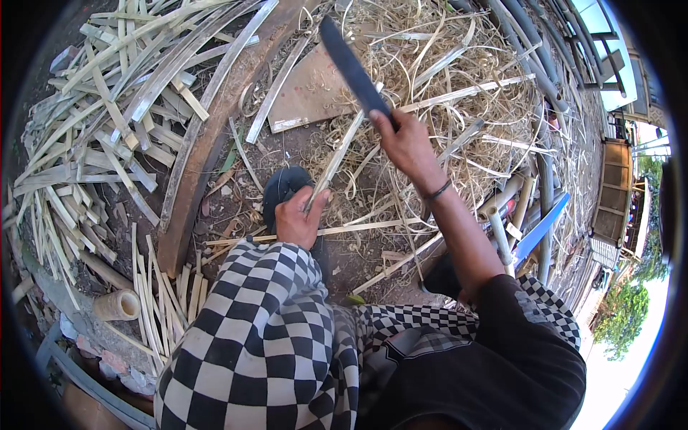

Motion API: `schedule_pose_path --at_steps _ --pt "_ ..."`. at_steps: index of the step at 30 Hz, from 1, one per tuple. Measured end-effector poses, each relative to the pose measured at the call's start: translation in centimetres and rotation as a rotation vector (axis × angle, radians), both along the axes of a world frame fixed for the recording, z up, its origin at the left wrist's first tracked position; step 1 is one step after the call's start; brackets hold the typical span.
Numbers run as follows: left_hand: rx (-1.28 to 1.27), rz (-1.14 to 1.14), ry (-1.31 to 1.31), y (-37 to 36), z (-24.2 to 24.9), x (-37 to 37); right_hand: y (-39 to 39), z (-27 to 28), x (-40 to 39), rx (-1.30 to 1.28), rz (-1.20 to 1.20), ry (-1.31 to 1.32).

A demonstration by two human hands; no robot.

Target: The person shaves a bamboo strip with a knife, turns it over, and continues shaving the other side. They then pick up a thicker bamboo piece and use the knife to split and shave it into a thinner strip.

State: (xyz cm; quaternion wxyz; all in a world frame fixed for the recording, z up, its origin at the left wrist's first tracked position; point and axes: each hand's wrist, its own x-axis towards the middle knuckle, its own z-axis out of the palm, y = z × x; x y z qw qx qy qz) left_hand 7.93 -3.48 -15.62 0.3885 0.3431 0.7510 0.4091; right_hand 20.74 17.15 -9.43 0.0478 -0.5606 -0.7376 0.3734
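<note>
My left hand (299, 218), in front of my checkered knee, is closed on the near end of a bamboo strip (340, 154) that slants up and away from me. My right hand (407, 143) grips the handle of a machete (347, 64), whose dark blade points up and to the left. The blade's base overlaps the far end of the strip in this view. Curly bamboo shavings (430, 79) lie heaped beyond and around both hands. A dark shoe (283, 190) shows just behind my left hand.
Many split bamboo strips (107, 107) are piled at the left, beside a long brown beam (193, 172). A cut bamboo tube (118, 306) lies lower left. At the right are a saw with a blue blade (541, 229) and bamboo poles (499, 233). A flat board (308, 93) lies ahead.
</note>
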Motion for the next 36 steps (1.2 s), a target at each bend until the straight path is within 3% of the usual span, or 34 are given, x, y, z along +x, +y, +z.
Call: schedule_pose_path --at_steps 2,4,6,8,10,13,16,20,23,26,36 --pt "-0.016 0.017 -0.004 0.0 -0.3 0.0 -3.6 -1.0 0.4 0.073 0.359 -0.139" --pt "-0.014 -0.002 -0.002 0.0 -0.6 0.0 -3.8 -0.5 0.5 0.173 0.380 -0.132" --pt "0.021 -0.021 0.018 -0.3 -1.0 0.1 -1.8 0.6 0.5 0.064 0.196 -0.031" --pt "0.016 -0.018 0.022 -0.5 -1.0 0.1 0.4 0.5 0.3 0.142 0.019 -0.005" --pt "0.027 -0.018 0.027 0.0 -0.6 0.0 0.0 1.2 -0.1 0.081 -0.045 -0.027" --pt "-0.010 0.007 -0.035 0.1 0.0 0.2 -4.6 -0.3 0.7 0.101 0.417 -0.222" --pt "-0.003 0.019 -0.043 -0.1 -0.2 0.1 -3.2 1.0 0.8 0.014 0.279 -0.128" --pt "0.010 -0.005 0.036 -0.1 0.1 0.1 1.5 2.3 0.5 0.175 0.059 -0.097" --pt "0.020 -0.016 0.044 0.1 0.1 0.0 1.5 2.4 0.2 0.213 0.079 -0.171" --pt "0.040 -0.029 0.074 0.1 0.0 0.0 -1.6 0.6 0.8 0.123 0.317 -0.209" --pt "0.048 -0.028 0.068 0.2 0.4 -0.1 2.0 2.2 1.0 0.266 0.104 -0.100"
